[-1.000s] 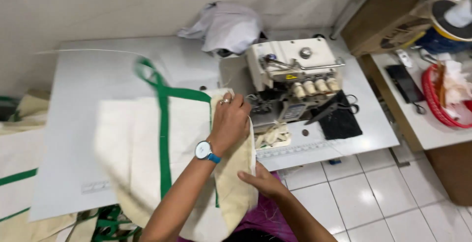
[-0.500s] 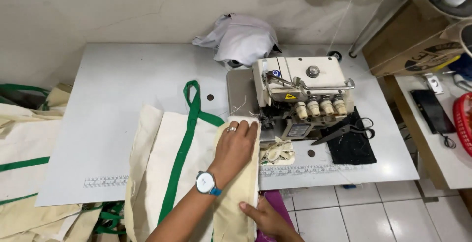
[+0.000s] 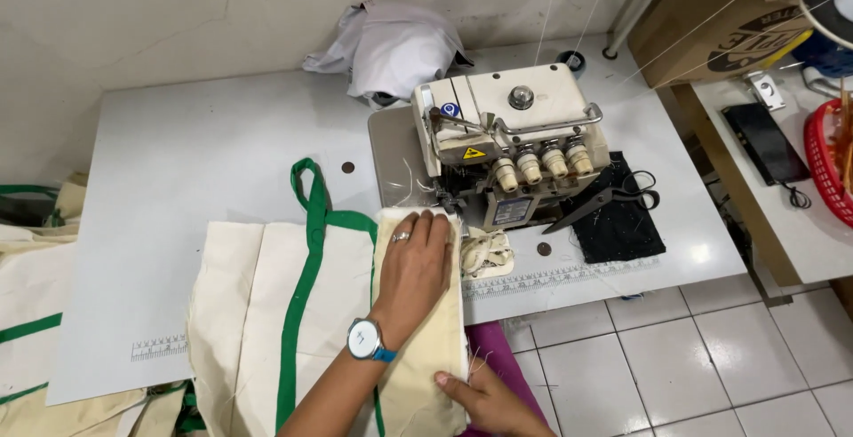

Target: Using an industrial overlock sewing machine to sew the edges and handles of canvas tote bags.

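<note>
A cream cloth bag (image 3: 249,313) with green strap trim (image 3: 306,224) lies on the white sewing table (image 3: 178,162) and hangs over its near edge. My left hand (image 3: 413,264), with a ring and a wristwatch, presses flat on the bag's folded right edge, just in front of the presser foot of a cream overlock machine (image 3: 511,135). My right hand (image 3: 484,397) pinches the same folded edge lower down, below the table's edge.
Black scissors (image 3: 604,202) lie on a dark cloth (image 3: 622,228) right of the machine. Thread scraps (image 3: 484,255) sit beside my left hand. A white bundle (image 3: 391,46) lies behind the machine. More cream bags (image 3: 35,295) hang at left; a side table (image 3: 782,197) stands at right.
The bag has slid toward the table's near edge. My left hand came with it and now lies before the presser foot. My right hand has dropped lower on the edge.
</note>
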